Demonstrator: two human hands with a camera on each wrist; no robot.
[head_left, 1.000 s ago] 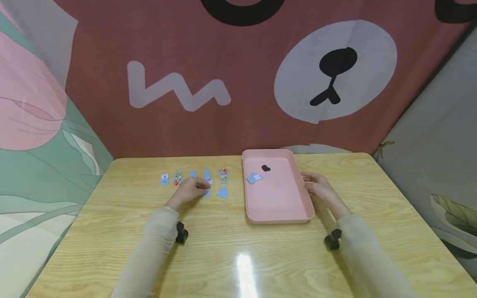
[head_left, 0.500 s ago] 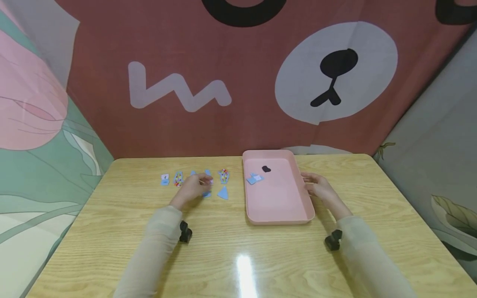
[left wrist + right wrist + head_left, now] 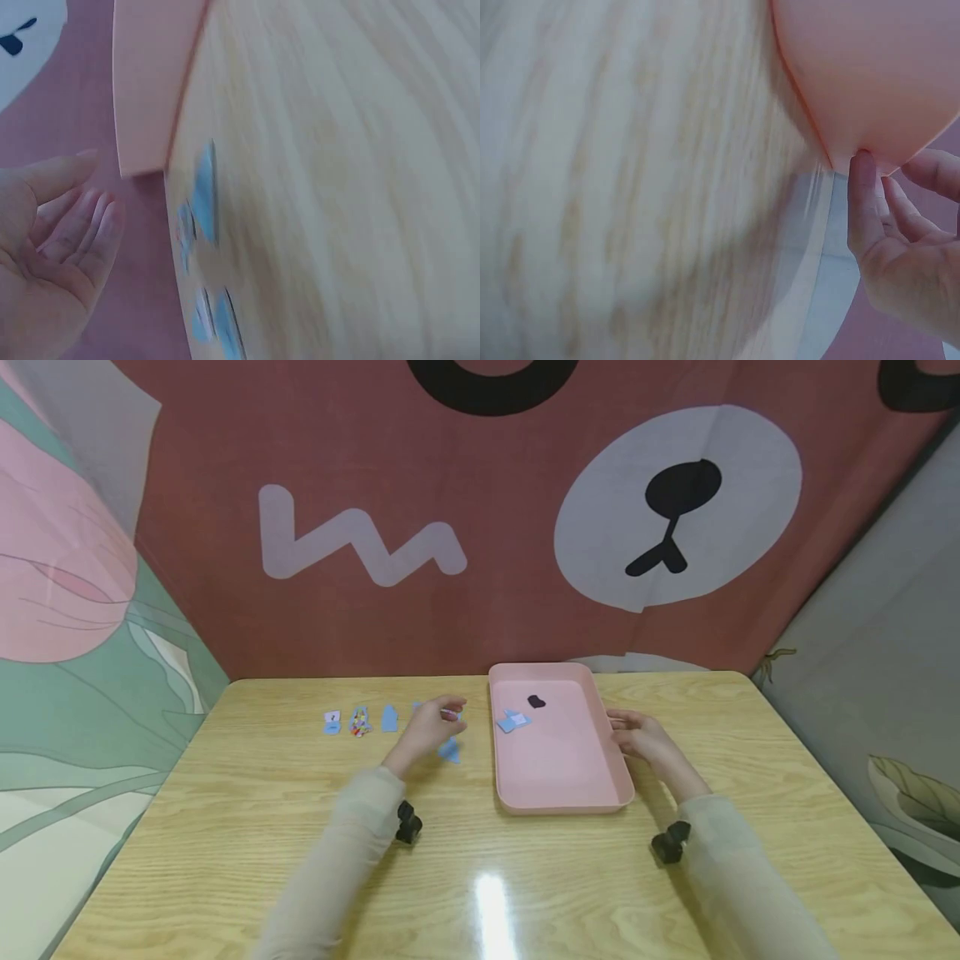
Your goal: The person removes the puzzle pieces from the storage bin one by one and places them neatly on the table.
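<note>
My left hand (image 3: 431, 725) hovers over the right end of a group of small blue pieces on the table. In the left wrist view its thumb and fingers are loosely bent and apart, with nothing seen between them. A blue triangle (image 3: 205, 193) and a multicoloured piece (image 3: 185, 223) lie beside it; the hand partly covers these in the head view. Further left are a plain blue piece (image 3: 389, 718), a multicoloured piece (image 3: 359, 721) and a white-and-blue piece (image 3: 332, 722). My right hand (image 3: 651, 745) touches the outer right wall of a pink tray (image 3: 558, 772) with its fingertips.
Inside the tray lie a black piece (image 3: 536, 702) and some blue and white pieces (image 3: 513, 720). The wooden table (image 3: 225, 843) ends at a reddish-brown cloth wall (image 3: 360, 627) printed with an animal face.
My left hand has moved right and slightly away from me, from the middle of the pieces to their right end, uncovering the plain blue piece. The right hand stays at the tray.
</note>
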